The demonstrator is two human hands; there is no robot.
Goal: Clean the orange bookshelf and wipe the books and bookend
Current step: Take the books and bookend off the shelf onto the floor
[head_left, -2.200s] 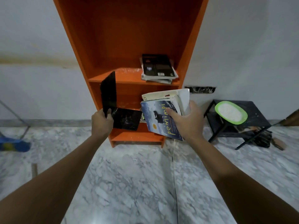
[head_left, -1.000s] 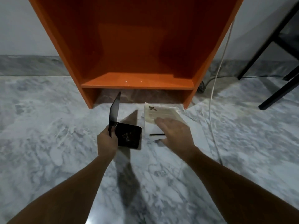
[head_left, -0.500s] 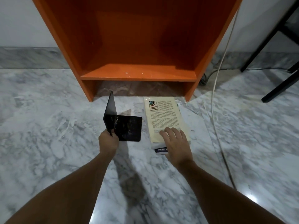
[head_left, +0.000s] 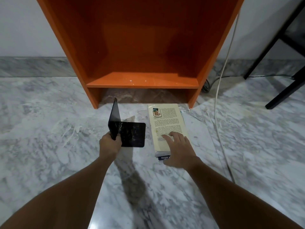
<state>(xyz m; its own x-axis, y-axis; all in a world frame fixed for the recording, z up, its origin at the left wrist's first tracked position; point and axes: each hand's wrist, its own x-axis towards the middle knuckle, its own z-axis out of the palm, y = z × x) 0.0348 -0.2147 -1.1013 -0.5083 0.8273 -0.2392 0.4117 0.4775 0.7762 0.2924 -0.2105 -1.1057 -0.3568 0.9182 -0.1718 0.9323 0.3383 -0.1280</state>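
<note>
Bookend [head_left: 132, 134] in left hand [head_left: 109, 146], books [head_left: 166, 123] — under right hand [head_left: 179, 151]

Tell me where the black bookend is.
Head view, left of centre: the left hand grips the black bookend, just left of the stacked books, in front of the orange bookshelf.

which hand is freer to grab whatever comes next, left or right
Right, probably. The right hand lies flat on the stacked books, fingers straight, gripping nothing. The left hand grips the black bookend at its corner, so it would have to let go first.
</note>
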